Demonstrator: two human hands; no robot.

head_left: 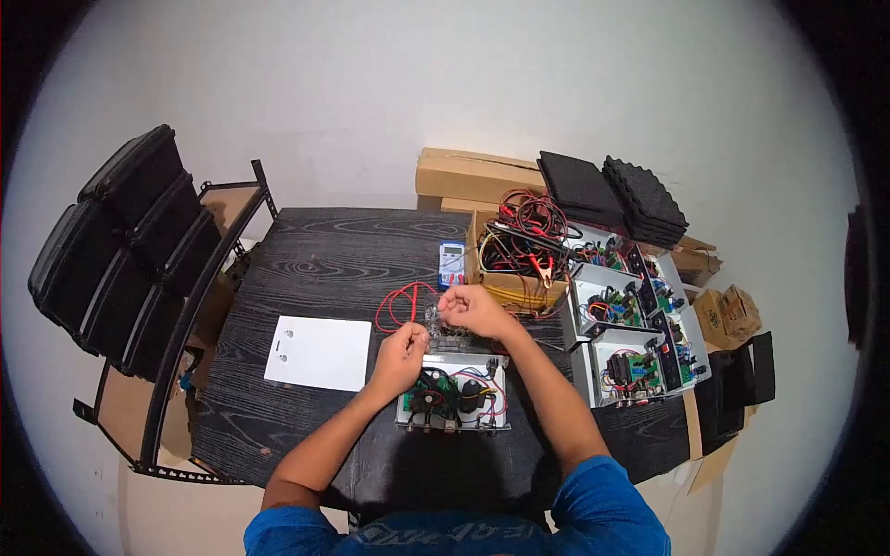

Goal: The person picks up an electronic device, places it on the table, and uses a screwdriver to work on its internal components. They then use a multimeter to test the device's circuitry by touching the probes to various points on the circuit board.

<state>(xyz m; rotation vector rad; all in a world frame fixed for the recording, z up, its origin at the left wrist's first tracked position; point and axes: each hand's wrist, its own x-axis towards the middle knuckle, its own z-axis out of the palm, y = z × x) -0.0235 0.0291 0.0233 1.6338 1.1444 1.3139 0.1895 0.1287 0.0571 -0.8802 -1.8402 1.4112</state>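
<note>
My left hand [400, 358] is closed, fingertips pinched together just behind an open metal chassis [502, 389]. Black parts, a green board and coloured wires fill this chassis. My right hand [474, 310] is also closed in a pinch, a little farther back and to the right. Between and below the fingertips lies a clear, shiny plastic item [449, 342], perhaps a small-parts box; its contents are too small to tell. What either pinch holds cannot be made out. Red test leads [413, 301] curl behind my hands, near a blue-and-white multimeter [451, 262].
A white sheet [318, 354] lies left on the dark wood-grain table [343, 246]. A cardboard box of cables [528, 243] stands at the back right. Several open chassis with circuit boards [630, 364] line the right side. Black cases [130, 250] sit on a rack at left.
</note>
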